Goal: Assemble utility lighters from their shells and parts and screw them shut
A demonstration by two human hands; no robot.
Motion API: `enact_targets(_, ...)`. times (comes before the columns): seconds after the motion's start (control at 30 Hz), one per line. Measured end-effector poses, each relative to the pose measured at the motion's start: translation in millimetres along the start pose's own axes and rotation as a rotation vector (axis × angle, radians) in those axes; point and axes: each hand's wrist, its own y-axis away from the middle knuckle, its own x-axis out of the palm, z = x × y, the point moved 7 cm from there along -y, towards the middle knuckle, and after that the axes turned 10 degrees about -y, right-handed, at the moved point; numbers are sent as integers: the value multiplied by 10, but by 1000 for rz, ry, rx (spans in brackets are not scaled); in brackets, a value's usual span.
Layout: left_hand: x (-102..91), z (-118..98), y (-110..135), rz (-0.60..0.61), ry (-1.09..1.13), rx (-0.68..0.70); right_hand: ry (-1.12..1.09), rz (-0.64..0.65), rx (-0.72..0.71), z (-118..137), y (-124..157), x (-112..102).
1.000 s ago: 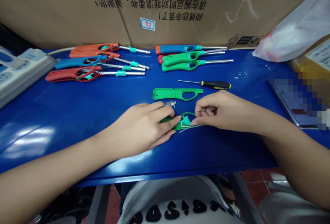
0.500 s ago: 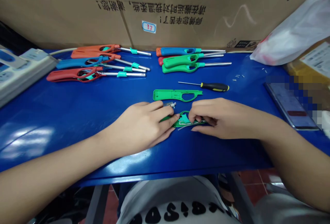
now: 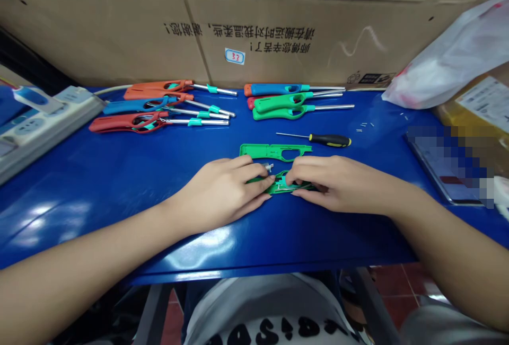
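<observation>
A green lighter casing half (image 3: 277, 187) lies on the blue table, its inside facing up and partly covered by my hands. My left hand (image 3: 234, 186) grips the casing's left part, with its fingers across it. The fingers of my right hand (image 3: 318, 178) are bent over the casing's right part, at a teal trigger piece (image 3: 282, 180). What its fingertips pinch is partly hidden. A small clear and metal part (image 3: 269, 167) shows beside my left fingers. Just beyond lies the other green casing half (image 3: 254, 151), open side up.
Beyond the casing lies a black and yellow screwdriver (image 3: 330, 140). Several long lighters lie at the back, orange, blue and red ones (image 3: 127, 122) left, green ones (image 3: 278, 104) right. Small screws (image 3: 363, 125), a phone (image 3: 433, 170), a power strip (image 3: 51, 122) and a cardboard box (image 3: 139, 43) surround them.
The camera view has tilted up slightly. My right fingers have shifted a little left over the teal trigger piece, while my left hand keeps its hold on the casing.
</observation>
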Motion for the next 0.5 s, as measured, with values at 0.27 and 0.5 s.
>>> enact_targets(0.27, -11, -36, -11, 21, -66, 7, 72, -129, -115, 1, 6, -15)
enact_targets(0.5, 6, -43, -14, 32, -90, 26, 407, -11, -60, 137, 42, 61)
